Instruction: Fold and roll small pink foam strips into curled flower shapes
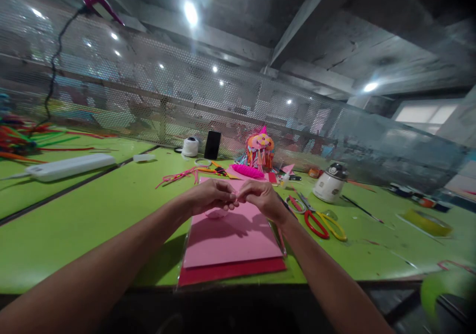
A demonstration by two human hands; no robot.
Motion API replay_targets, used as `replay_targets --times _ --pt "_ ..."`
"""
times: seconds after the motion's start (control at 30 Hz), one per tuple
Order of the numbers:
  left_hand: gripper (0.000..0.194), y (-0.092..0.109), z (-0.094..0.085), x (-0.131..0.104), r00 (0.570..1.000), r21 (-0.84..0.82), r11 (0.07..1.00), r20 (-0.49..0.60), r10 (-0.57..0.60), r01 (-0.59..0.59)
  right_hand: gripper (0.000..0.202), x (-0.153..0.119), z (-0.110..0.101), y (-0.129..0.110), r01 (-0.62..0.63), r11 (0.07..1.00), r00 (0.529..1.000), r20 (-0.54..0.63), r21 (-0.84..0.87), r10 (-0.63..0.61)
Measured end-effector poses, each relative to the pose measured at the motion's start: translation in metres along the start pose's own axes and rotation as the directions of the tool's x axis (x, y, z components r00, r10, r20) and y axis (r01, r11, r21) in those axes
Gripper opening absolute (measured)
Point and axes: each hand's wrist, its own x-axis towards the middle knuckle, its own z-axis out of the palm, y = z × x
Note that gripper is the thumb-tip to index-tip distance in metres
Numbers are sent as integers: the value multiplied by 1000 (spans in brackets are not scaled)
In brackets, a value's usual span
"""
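Note:
My left hand and my right hand meet fingertip to fingertip above a pink sheet. Both pinch a small pink piece between them; its shape is mostly hidden by the fingers. The pink sheet lies on a red sheet inside a clear sleeve, near the front edge of the green table. Scissors with red and yellow handles lie just right of my right wrist.
Behind the sheets stand a colourful fringed paper figure, a fuzzy pink strip, a black phone, a white tape roll and a white pot. A white power strip lies at left. A mesh screen closes the back.

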Motion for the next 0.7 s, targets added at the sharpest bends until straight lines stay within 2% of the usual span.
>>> replay_targets --times 0.1,0.23,0.37,0.5,0.63,0.7 --pt "10 0 1 1 999 15 1000 -32 4 -4 13 0 0 4 -49 997 998 -32 62 51" --pt "12 2 3 0 997 27 999 -70 20 -18 14 2 3 12 -166 969 978 -95 182 185" --pt "14 0 2 1 997 65 998 -76 17 -12 31 3 7 15 -223 974 967 -112 46 227" --pt "14 -4 2 2 997 100 994 -57 46 -40 29 3 9 16 -210 976 968 -151 -52 200" --pt "13 -7 5 4 992 93 992 -92 90 -82 28 3 10 17 -185 971 969 -194 -153 154" --pt "13 -10 6 6 991 57 996 -113 73 -67 27 3 11 17 -179 966 966 -219 -186 137"
